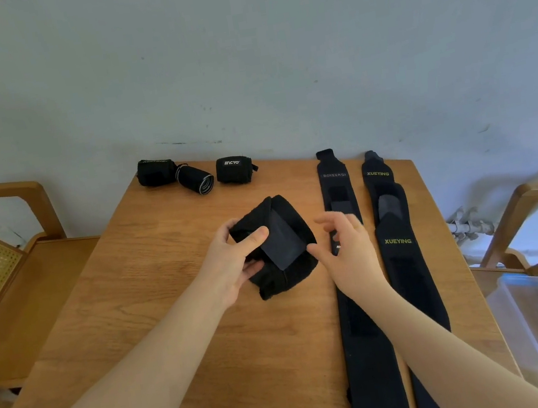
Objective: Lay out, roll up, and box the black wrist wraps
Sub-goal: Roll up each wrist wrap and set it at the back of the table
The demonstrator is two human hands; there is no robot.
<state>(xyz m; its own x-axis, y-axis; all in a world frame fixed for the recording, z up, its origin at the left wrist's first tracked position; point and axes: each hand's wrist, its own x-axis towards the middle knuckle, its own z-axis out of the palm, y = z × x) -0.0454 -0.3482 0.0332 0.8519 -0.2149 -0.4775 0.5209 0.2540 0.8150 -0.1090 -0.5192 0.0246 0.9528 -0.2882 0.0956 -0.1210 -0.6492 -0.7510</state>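
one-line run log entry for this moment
stage: unrolling | left hand: grips rolled wrap | right hand: open beside it | flat wraps: two | still rolled: three

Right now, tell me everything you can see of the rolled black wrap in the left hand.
The rolled wrap is a thick black bundle of fuzzy, elastic-looking fabric, with a smoother dark grey strap tab lying diagonally across its top. It is still wound up, tilted, over the middle of the wooden table; whether it touches the tabletop is unclear. The left hand grips its left end, thumb on top. The right hand hovers beside it, fingers spread, not clearly touching.
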